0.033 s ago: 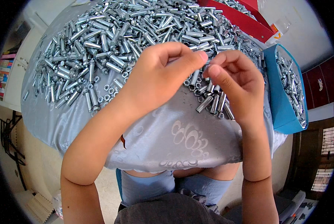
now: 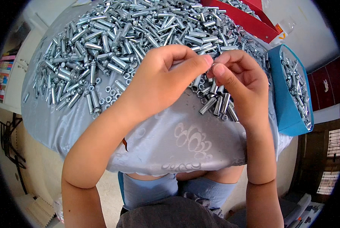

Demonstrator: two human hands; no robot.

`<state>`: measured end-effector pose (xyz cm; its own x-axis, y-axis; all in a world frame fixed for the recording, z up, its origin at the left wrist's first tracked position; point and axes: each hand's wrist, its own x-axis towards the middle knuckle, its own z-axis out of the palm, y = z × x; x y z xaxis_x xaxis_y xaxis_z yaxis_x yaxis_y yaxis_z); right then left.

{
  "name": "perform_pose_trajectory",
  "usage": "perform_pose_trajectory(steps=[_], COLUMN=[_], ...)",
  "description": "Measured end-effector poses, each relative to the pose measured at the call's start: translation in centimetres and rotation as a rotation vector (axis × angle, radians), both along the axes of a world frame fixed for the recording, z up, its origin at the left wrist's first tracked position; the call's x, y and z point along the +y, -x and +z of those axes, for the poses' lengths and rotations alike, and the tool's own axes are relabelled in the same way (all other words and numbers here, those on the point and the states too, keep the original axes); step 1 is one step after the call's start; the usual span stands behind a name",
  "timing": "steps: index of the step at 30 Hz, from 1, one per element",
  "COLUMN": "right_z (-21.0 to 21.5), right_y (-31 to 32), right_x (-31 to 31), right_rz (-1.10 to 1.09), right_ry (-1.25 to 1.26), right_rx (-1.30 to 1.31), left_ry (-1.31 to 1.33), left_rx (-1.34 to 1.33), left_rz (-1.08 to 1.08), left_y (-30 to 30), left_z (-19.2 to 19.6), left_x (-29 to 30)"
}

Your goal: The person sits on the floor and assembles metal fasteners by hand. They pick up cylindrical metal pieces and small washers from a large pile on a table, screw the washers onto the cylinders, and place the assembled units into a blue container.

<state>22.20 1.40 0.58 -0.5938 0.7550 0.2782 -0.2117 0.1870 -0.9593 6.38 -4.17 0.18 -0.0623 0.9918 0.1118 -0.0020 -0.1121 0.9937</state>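
My left hand [image 2: 170,76] is closed in a pinch, thumb against the bent fingers. My right hand [image 2: 243,81] is curled in a pinch too, its thumb tip meeting the left fingertips. A small bit of shiny metal shows between the fingertips; most of it is hidden, so its kind cannot be made out. Both hands are raised over the near side of a big pile of silvery sleeve anchor bolts [image 2: 118,62]. Below the right hand lie several loose metal sleeves [image 2: 217,105]. Small hex nuts [image 2: 108,89] are scattered left of the left wrist.
A grey patterned cloth [image 2: 158,140] covers the round table. On the right stands a blue box [image 2: 288,114] filled with metal pieces. A red box [image 2: 250,22] with more pieces sits at the far right, beside a clear plastic bottle [image 2: 288,26].
The fingertips of both hands have drawn closer together. My right thumb has shifted slightly up, toward the left thumb. The pile and boxes look the same.
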Motion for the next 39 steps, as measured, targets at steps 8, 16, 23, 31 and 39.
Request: perform_pose_trajectory(steps=[8, 16, 23, 31, 39], right_z=[0.4, -0.1, -0.2, -2.7, -2.3], right_y=[-0.2, -0.1, 0.5, 0.9, 1.0], right_x=[0.2, -0.2, -0.5, 0.2, 0.2], right_rz=[0.073, -0.081, -0.177, -0.220, -0.265], right_ry=[0.235, -0.061, -0.109, -0.998, -1.026], right_rx=[-0.030, -0.033, -0.053, -0.597, -0.609], left_ry=[0.071, 0.066, 0.164, 0.042, 0.062], left_rx=[-0.070, -0.067, -0.186, -0.218, -0.170], left_rz=[-0.134, -0.139, -0.023, 0.139, 0.129], left_y=[0.2, 0.1, 0.5, 0.5, 0.1], left_z=[0.5, 0.8, 1.6, 0.7, 0.2], left_x=[-0.4, -0.4, -0.5, 0.0, 0.2])
